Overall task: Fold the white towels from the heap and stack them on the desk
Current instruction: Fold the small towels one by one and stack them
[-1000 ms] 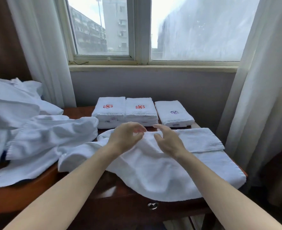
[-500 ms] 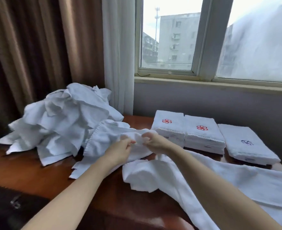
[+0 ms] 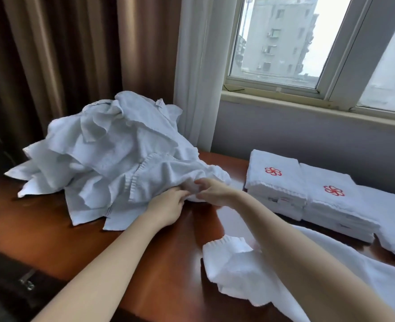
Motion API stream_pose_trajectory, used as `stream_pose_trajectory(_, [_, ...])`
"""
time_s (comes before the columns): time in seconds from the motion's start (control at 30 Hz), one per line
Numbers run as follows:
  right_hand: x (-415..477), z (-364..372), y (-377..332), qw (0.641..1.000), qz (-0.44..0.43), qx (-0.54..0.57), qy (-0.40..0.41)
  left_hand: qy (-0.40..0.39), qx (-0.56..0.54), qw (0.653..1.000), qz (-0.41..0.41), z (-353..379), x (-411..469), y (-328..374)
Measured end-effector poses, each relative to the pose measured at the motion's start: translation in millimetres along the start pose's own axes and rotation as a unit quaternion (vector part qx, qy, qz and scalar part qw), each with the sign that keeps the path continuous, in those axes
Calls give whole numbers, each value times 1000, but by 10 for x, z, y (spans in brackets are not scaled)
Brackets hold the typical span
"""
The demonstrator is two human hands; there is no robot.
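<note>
Left hand [image 3: 166, 205] and right hand [image 3: 215, 192] now at heap [image 3: 108, 145], each grip apparently tight on front towel [image 3: 166, 174].

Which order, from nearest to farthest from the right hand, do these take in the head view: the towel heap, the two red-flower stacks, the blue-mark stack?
1. towel heap, on the left; the right hand holds its edge.
2. left red-flower stack, just right of the hand.
3. right red-flower stack, farther right.
4. blue-mark stack, at the view's right edge.
</note>
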State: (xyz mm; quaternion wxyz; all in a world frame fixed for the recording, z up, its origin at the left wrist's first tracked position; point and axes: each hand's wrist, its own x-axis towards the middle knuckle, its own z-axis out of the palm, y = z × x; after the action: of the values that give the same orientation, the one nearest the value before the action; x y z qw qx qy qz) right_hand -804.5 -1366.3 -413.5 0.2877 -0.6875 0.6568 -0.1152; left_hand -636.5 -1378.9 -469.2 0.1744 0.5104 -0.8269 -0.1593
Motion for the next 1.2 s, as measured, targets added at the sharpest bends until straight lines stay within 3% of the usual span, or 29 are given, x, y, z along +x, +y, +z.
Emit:
stream_pose_trajectory(0.17, [-6, -28, 57, 999, -10, 32, -14, -14, -2, 1000, 3, -2, 4, 28])
stream_pose_trajectory(0.37, [-441, -282, 292, 994, 29, -30, -101, 66, -68, 995, 36, 48, -327, 364])
stream_pose_trajectory(0.5, [-751, -326, 394, 977, 68, -126, -157, -12, 0, 998, 59, 92, -578, 594])
stream_pose_trajectory(0.6, [-927, -317, 399, 974, 67, -131, -172, -95, 10, 994, 59, 143, -702, 747])
stream_pose_trajectory(0.73, [-1090, -315, 411, 968, 52, -184, -166, -129, -128, 983, 38, 146, -801, 863])
stream_pose_trajectory(0.9, [-1193, -311, 442, 940, 49, -303, -146, -3, -216, 976, -6, 30, -780, 905])
stream_pose_trajectory(1.07, [-1218, -355, 491, 935, 97, -325, -106, 128, -258, 957, -40, -131, -764, 920])
stream_pose_trajectory(1.2, [-1264, -364, 481, 957, 37, -281, 55, 190, -296, 934, -60, -300, -819, 969])
